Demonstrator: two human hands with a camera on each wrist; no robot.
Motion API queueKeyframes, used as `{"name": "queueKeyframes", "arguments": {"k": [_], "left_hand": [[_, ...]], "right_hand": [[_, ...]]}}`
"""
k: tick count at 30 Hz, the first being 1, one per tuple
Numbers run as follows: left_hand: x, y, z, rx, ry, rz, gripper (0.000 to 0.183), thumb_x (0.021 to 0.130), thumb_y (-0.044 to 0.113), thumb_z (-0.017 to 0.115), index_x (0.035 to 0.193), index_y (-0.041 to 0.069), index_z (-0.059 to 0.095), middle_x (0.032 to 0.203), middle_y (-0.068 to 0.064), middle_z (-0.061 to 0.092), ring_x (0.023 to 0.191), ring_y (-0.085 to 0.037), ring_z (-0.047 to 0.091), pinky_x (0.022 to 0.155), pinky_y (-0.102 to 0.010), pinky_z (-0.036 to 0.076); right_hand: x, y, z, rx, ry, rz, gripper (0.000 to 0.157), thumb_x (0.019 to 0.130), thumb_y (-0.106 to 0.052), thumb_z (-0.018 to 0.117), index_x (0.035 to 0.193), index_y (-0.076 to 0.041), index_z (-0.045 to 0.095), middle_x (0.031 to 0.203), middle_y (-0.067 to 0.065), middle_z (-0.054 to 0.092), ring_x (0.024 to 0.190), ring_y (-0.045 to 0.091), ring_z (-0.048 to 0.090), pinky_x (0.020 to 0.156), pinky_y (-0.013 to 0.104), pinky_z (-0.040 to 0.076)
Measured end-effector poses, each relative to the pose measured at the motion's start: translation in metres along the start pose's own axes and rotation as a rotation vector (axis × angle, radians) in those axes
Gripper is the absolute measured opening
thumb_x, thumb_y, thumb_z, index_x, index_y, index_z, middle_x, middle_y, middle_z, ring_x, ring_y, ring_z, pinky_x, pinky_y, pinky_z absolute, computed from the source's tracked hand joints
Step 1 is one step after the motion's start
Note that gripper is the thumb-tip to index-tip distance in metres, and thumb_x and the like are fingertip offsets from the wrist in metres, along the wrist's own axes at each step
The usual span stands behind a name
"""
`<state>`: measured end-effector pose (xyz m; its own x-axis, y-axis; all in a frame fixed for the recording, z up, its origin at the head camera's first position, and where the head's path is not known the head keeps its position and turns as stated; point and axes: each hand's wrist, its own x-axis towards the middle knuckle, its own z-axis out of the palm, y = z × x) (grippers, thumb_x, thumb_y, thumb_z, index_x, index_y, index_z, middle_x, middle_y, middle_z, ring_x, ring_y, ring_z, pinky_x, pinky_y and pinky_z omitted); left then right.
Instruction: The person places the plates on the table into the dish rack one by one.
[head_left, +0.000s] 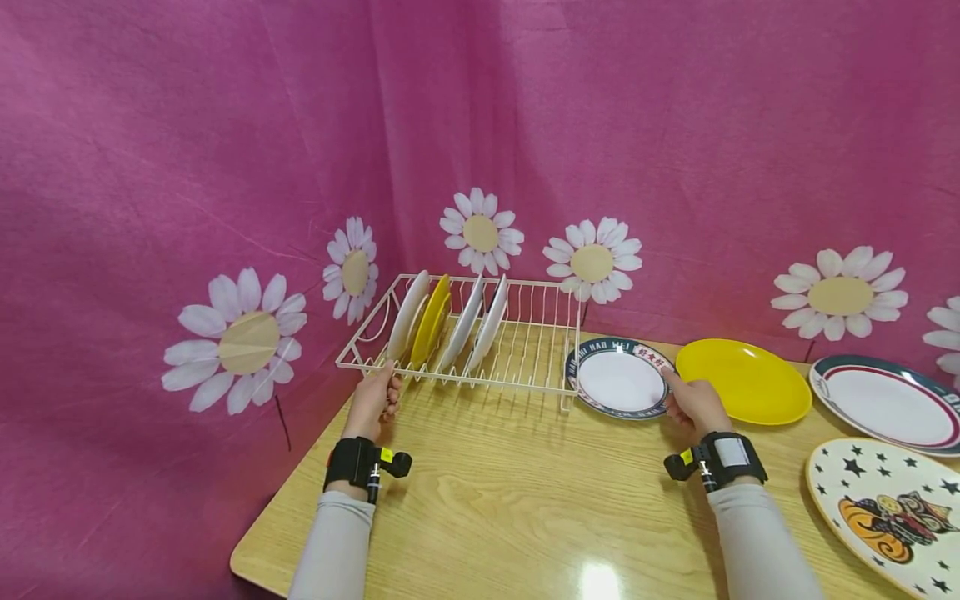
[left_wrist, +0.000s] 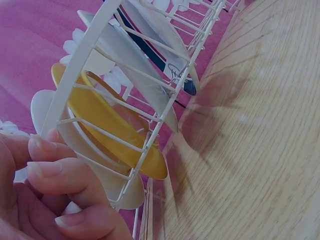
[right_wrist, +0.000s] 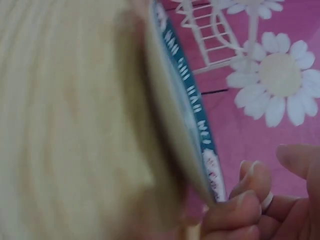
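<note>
A white wire dish rack stands at the back left of the table. My left hand grips the front rail near its left corner, fingers curled in the left wrist view. In the rack, a white plate, a yellow plate and two more white plates stand on edge, leaning. My right hand holds the right rim of a white plate with a dark lettered border, beside the rack. The right wrist view shows fingertips at that plate's rim, its underside above a shadow.
A yellow plate lies right of the held plate. Farther right are a white plate with a dark green border and a cream plate with stars and a pumpkin picture. A pink flowered curtain hangs behind the wooden table.
</note>
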<state>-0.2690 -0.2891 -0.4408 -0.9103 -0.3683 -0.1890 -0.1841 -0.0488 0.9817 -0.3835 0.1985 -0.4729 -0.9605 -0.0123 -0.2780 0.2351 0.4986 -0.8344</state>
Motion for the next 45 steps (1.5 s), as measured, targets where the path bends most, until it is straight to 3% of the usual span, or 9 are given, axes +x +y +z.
{"name": "queueKeyframes", "arguments": {"k": [6,12,24,34,42,45], "left_hand": [[-0.002,-0.001,0.001,0.007,0.001,-0.008,0.045,0.103,0.047,0.041,0.082,0.008,0.051,0.056,0.007,0.042,0.044,-0.007,0.038,0.045,-0.022,0.029],[-0.003,-0.002,0.001,0.012,0.006,-0.009,0.046,0.102,0.049,0.041,0.082,0.009,0.052,0.057,0.006,0.042,0.045,-0.008,0.039,0.046,-0.023,0.030],[-0.003,-0.003,0.000,-0.014,0.001,-0.012,0.047,0.101,0.050,0.043,0.083,0.007,0.052,0.057,0.006,0.042,0.044,-0.007,0.038,0.046,-0.023,0.029],[0.000,0.000,-0.001,-0.004,0.004,-0.016,0.049,0.101,0.051,0.043,0.085,0.006,0.052,0.056,0.007,0.042,0.044,-0.008,0.038,0.044,-0.022,0.029],[0.000,-0.001,-0.001,0.010,-0.006,0.002,0.046,0.101,0.051,0.043,0.078,0.011,0.051,0.057,0.007,0.043,0.044,-0.007,0.037,0.043,-0.022,0.028],[0.001,-0.002,-0.002,0.008,-0.012,0.005,0.047,0.100,0.052,0.043,0.078,0.012,0.051,0.056,0.007,0.043,0.044,-0.007,0.037,0.044,-0.022,0.028]], "right_hand": [[-0.002,0.014,0.003,-0.038,0.021,0.060,0.054,0.099,-0.047,0.044,0.085,0.002,0.062,0.057,-0.002,0.056,0.053,0.012,0.054,0.053,0.026,0.046],[0.001,0.015,0.002,-0.127,0.007,0.071,0.048,0.099,-0.039,0.050,0.088,0.005,0.066,0.057,0.000,0.060,0.053,0.014,0.055,0.052,0.026,0.046],[0.011,0.014,0.006,-0.202,-0.030,0.093,0.039,0.099,-0.027,0.052,0.095,0.009,0.064,0.054,0.000,0.059,0.049,0.012,0.054,0.050,0.023,0.044],[0.014,0.016,0.006,-0.038,-0.001,0.136,0.035,0.099,-0.026,0.053,0.105,0.008,0.061,0.057,-0.001,0.058,0.052,0.011,0.055,0.053,0.024,0.046],[0.003,0.014,-0.006,0.120,-0.037,0.006,0.032,0.100,-0.022,0.051,0.080,-0.001,0.063,0.052,-0.006,0.054,0.047,0.007,0.050,0.047,0.023,0.040],[0.001,0.009,-0.013,0.127,-0.041,-0.046,0.035,0.100,-0.024,0.050,0.075,-0.003,0.063,0.053,-0.006,0.052,0.048,0.007,0.048,0.047,0.023,0.039]]}}
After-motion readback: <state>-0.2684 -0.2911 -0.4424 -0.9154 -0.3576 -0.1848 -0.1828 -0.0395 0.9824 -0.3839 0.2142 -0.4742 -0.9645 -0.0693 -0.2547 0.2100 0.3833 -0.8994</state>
